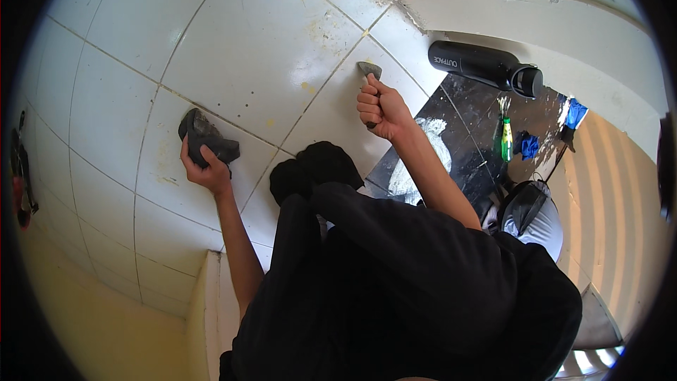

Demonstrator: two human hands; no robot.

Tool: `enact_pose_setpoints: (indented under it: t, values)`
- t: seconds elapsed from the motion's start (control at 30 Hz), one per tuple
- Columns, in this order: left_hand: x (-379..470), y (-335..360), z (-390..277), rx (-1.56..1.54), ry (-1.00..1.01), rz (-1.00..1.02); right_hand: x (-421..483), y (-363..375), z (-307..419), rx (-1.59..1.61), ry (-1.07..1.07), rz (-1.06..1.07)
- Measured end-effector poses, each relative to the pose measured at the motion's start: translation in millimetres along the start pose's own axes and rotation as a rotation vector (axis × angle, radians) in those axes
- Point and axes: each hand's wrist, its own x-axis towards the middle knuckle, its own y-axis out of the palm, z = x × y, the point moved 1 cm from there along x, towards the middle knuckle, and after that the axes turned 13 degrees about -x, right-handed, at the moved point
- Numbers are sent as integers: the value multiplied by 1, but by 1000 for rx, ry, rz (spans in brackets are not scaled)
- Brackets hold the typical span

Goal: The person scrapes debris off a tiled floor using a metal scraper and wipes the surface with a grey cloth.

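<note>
My right hand (384, 108) is closed around the handle of a scraper (371, 69), whose broad blade lies at a yellowish residue spot on the white floor tiles (254, 26). Farther left, my left hand (207, 166) holds a dark grey cloth (219, 149), bunched and soiled on its upper side, low over the tiles or touching them. Between my hands are the toes of my dark-covered feet (317, 166). Yellowish stains mark the tiles above my right hand and left of the cloth. The scraper's handle is mostly hidden in my fist.
A black bottle (470, 63) lies by the wall at the upper right. Beyond my right arm are black tiles with a white smear (436, 140), a green bottle (506, 140), a blue crumpled item (529, 146) and a bag (534, 211). Tools (22, 180) lie far left.
</note>
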Motion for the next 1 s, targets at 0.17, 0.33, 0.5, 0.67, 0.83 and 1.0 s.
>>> enact_pose_setpoints:
  t: [0.17,0.33,0.5,0.67,0.83,1.0]
  values:
    - [3,4,-7,47,49,4,-6,4,-17,-19,57,-26]
    - [1,2,-6,0,-29,26,5,1,2,24,-28,19]
    - [4,3,-6,23,53,15,-1,4,-21,-7,44,5]
    - [3,4,-6,-2,27,14,6,4,-3,38,-27,-1]
    - [4,4,-7,17,68,20,-3,-3,-14,-35,20,12]
    - [3,2,-4,4,28,11,3,-4,1,-52,-36,33]
